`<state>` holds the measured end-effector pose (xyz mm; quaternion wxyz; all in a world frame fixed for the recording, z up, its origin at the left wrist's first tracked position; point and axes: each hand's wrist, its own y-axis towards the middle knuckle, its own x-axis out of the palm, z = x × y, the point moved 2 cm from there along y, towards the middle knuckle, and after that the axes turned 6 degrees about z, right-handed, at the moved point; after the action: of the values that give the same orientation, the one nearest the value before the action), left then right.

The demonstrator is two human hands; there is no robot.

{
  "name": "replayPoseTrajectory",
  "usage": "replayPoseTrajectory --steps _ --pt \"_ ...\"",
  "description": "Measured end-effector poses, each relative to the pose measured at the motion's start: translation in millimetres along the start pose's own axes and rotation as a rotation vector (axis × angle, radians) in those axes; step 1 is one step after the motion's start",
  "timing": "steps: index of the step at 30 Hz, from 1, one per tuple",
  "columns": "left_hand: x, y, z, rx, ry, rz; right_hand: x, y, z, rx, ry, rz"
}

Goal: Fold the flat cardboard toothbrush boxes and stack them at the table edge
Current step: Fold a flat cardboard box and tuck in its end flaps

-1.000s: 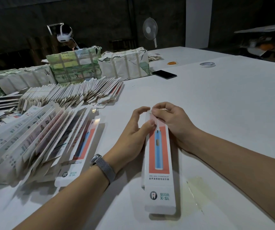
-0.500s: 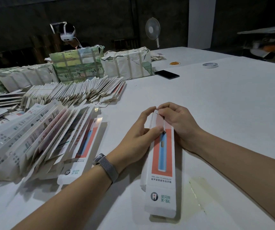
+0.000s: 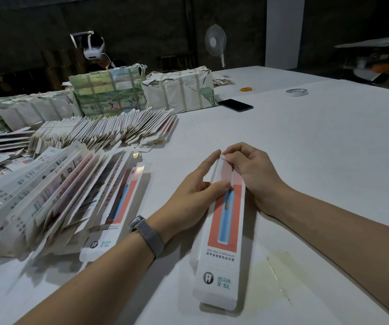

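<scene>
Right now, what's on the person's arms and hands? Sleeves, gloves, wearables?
Both hands are bare: no gloves, no rings visible on the left hand or right hand. Both forearms are bare as far as the frame shows, no sleeves in view. The left wrist carries a watch with a grey woven mesh band; its face is turned away. Right wrist has nothing on it.

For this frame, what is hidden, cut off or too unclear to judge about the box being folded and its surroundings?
Head view only:
- Far end flap of the toothbrush box: hidden by the right hand and the left hand fingertips, so whether it is closed cannot be told.
- Pile of folded boxes: cut off by the left edge.
- Person across the table: lost in darkness behind wrapped bundles.
</scene>
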<state>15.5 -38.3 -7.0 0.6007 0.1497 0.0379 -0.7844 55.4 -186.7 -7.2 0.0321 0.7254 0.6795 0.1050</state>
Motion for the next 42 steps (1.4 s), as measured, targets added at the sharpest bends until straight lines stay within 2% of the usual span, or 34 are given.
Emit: replayPoseTrajectory --steps 8,28,35,42 --pt "-1.0 -1.3 -0.2 -0.008 -0.002 -0.009 -0.1 1.8 2.5 -0.011 -0.016 -0.008" --pt "-0.4 -4.0 1.4 0.028 -0.013 0.035 -1.5 -1.5 -1.3 -0.010 0.045 -0.147" --pt "-3.9 -2.0 -1.0 0.075 -0.043 0.138 -3.1 0.9 4.3 0.053 0.091 -0.180" --pt "-7.4 -1.1 -3.6 0.093 -0.120 0.243 -1.0 -2.1 4.0 0.024 0.056 -0.190"
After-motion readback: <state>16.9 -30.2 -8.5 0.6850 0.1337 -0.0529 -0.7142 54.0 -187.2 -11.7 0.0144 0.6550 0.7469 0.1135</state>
